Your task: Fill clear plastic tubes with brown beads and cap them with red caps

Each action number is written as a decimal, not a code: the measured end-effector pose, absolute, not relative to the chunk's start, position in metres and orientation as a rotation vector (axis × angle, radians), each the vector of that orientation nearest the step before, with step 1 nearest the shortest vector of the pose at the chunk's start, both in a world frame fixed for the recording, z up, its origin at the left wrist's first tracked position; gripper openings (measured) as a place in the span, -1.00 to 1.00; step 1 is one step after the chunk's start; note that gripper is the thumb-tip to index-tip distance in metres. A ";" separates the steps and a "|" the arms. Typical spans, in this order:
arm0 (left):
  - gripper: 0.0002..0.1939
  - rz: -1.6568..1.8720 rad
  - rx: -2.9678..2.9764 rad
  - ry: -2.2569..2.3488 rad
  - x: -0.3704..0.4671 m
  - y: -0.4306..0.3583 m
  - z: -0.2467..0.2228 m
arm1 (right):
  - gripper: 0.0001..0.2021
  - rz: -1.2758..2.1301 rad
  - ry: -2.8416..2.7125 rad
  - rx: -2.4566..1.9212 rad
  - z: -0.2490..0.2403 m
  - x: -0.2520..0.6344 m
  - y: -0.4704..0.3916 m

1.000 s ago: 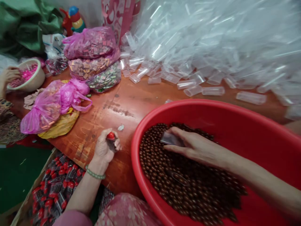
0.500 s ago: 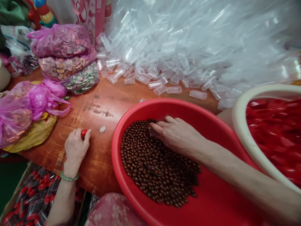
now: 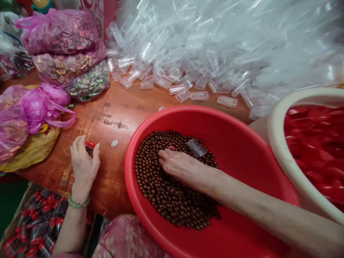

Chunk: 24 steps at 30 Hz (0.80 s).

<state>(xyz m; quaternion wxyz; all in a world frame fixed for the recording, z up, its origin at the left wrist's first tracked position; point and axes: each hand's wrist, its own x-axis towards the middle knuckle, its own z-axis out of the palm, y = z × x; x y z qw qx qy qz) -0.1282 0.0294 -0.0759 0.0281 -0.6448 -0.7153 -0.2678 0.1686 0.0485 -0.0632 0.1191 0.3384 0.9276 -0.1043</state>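
My left hand (image 3: pixel 84 161), above the table, has its thumb and fingers around a small clear tube with a red cap (image 3: pixel 90 144); its contents look dark. Inside the red basin (image 3: pixel 129 157), my right hand (image 3: pixel 178 164) reaches into a heap of brown chocolate balls (image 3: pixel 161 190), fingers curled down at its surface. A bit of something pinkish-red shows by those fingertips, too small to name. Just beyond this hand, a clear plastic tube (image 3: pixel 196 148) lies on the balls. Another clear rim (image 3: pixel 175 191) sticks out of the heap nearer to me.
A large pile of clear tubes (image 3: pixel 188 53) covers the back of the table (image 3: pixel 107 118). On the right stands a cream tub (image 3: pixel 279 136) of red caps (image 3: pixel 314 150). Pink bags (image 3: pixel 61 36) of small packets lie at left. Below them is a box of filled red-capped tubes (image 3: pixel 34 229).
My right hand has moved left and nearer over the balls, and the clear tube now lies apart from it. My left fingers have loosened, showing more of the red-capped tube. The view has shifted slightly.
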 end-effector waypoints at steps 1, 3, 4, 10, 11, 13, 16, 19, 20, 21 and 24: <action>-0.54 -0.908 -2.014 -2.179 -0.123 0.026 -0.071 | -0.75 -0.399 2.722 0.961 -0.063 0.165 0.049; -0.63 -1.050 -2.073 -2.134 -0.110 0.019 -0.060 | -0.78 -0.593 2.736 0.916 -0.060 0.158 0.053; -0.68 -1.108 -2.114 -2.117 -0.103 0.015 -0.054 | -0.79 -0.687 2.738 0.904 -0.058 0.155 0.055; -0.77 -1.304 -2.526 -1.991 -0.068 -0.005 -0.018 | -0.62 -1.146 2.744 0.978 -0.036 0.151 0.067; -0.76 -1.319 -2.602 -1.960 -0.064 -0.007 -0.013 | -0.60 -1.291 2.728 1.012 -0.032 0.153 0.067; -0.68 -1.303 -2.750 -1.874 -0.056 -0.010 -0.007 | -0.59 -1.654 2.659 1.068 -0.024 0.158 0.067; -0.51 -1.176 -2.892 -1.825 -0.044 -0.013 0.000 | -0.62 -1.996 2.640 1.043 -0.012 0.165 0.064; -0.43 -1.100 -3.009 -1.910 -0.030 -0.012 0.002 | -0.70 -1.981 2.765 0.983 -0.001 0.170 0.060; -0.42 -1.121 -3.053 -1.946 -0.026 -0.010 0.002 | -0.73 -1.947 2.806 0.973 0.002 0.172 0.059; -0.42 -1.165 -3.094 -1.992 -0.022 -0.008 0.002 | -0.77 -1.909 2.847 0.972 0.004 0.173 0.057; -0.44 -1.384 -3.143 -2.184 -0.011 -0.003 0.002 | -0.85 -1.733 2.951 1.068 0.014 0.177 0.049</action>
